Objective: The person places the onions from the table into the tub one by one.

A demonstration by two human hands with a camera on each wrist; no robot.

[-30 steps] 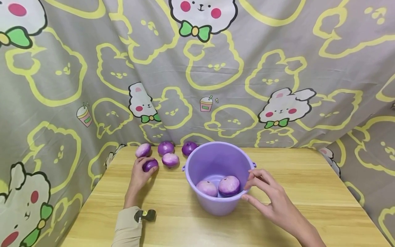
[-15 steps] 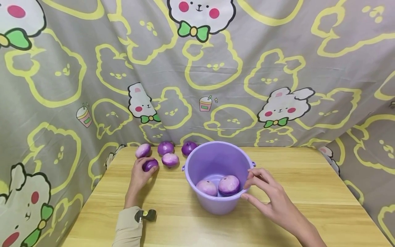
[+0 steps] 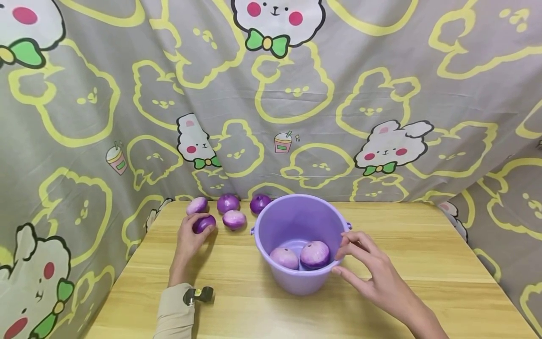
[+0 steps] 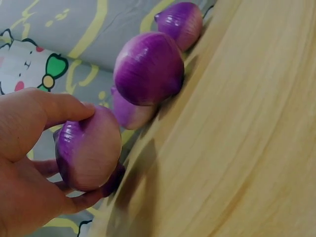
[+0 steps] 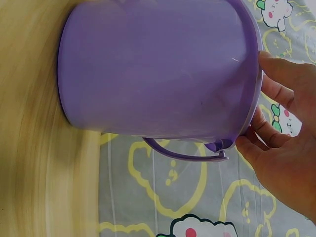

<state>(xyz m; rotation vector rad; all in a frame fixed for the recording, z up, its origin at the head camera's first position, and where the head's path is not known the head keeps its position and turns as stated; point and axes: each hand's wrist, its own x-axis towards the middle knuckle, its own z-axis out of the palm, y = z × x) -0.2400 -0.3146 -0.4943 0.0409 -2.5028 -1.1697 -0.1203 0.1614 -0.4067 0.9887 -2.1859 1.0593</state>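
Note:
My left hand [image 3: 189,237] grips a purple onion [image 3: 204,224] between thumb and fingers. In the left wrist view that onion [image 4: 91,148] sits in the curl of the hand, a dark shadow beside it on the table. Other onions lie close by: a pale one [image 3: 196,205], a purple one [image 3: 227,204], a pale-topped one [image 3: 234,219] and a dark purple one [image 3: 259,204]. The right hand [image 3: 377,273] pinches the rim of a purple bucket [image 3: 296,281]. Two pale onions [image 3: 314,254] rest inside. In the right wrist view the thumb and fingers meet the bucket's rim [image 5: 257,54].
A wooden table [image 3: 228,301] carries everything. Behind it hangs a grey curtain [image 3: 305,113] with cartoon rabbits, reaching the table's back edge. The bucket's handle [image 5: 182,157] hangs down its side. A small black device [image 3: 199,295] is strapped at the left sleeve [image 3: 175,313].
The left hand and its onion have shifted slightly up and to the left in the head view. The right hand and the bucket have stayed in place.

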